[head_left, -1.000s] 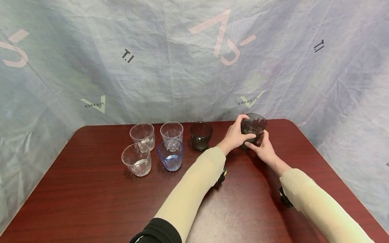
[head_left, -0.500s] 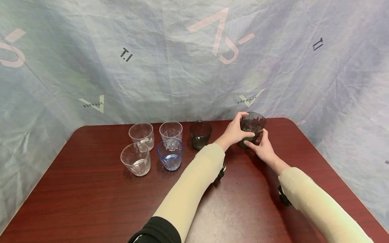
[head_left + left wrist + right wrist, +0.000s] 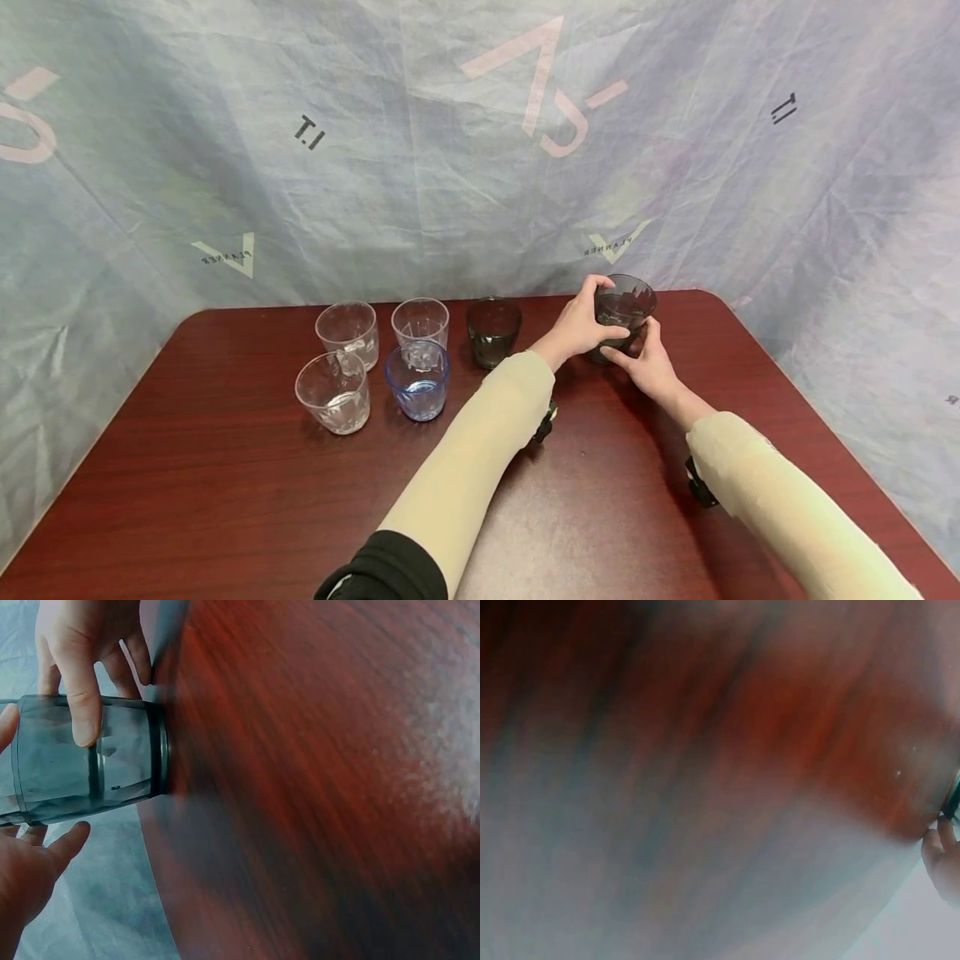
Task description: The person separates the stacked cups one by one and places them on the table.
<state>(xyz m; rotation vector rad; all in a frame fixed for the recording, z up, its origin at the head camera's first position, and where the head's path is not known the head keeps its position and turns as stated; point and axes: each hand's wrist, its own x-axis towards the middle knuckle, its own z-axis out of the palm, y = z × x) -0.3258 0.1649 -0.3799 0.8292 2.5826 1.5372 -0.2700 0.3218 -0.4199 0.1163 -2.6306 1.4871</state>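
A smoky grey glass [image 3: 624, 310] stands upright near the far right of the table, between both hands. My left hand [image 3: 579, 325] grips its upper part, thumb across the near side and fingers at the rim. Lower down, my right hand [image 3: 649, 364] holds it with the thumb in front and fingers on the right side. In the left wrist view, inner lines on the grey glass [image 3: 120, 757] look like a second glass nested inside; I cannot tell for certain. Whether its base touches the table is unclear. Another dark glass [image 3: 493, 332] stands to its left.
Several more glasses stand at left: two clear ones [image 3: 347, 335] [image 3: 337, 400], a pale clear one [image 3: 422, 325] and a blue one [image 3: 418, 383] before it. The reddish-brown table [image 3: 247, 500] ends at a printed cloth backdrop [image 3: 420, 167] behind.
Both hands keep hold of the smoky grey glass in nearly the same place. The head view has shifted very slightly; the other glasses have not moved on the table.
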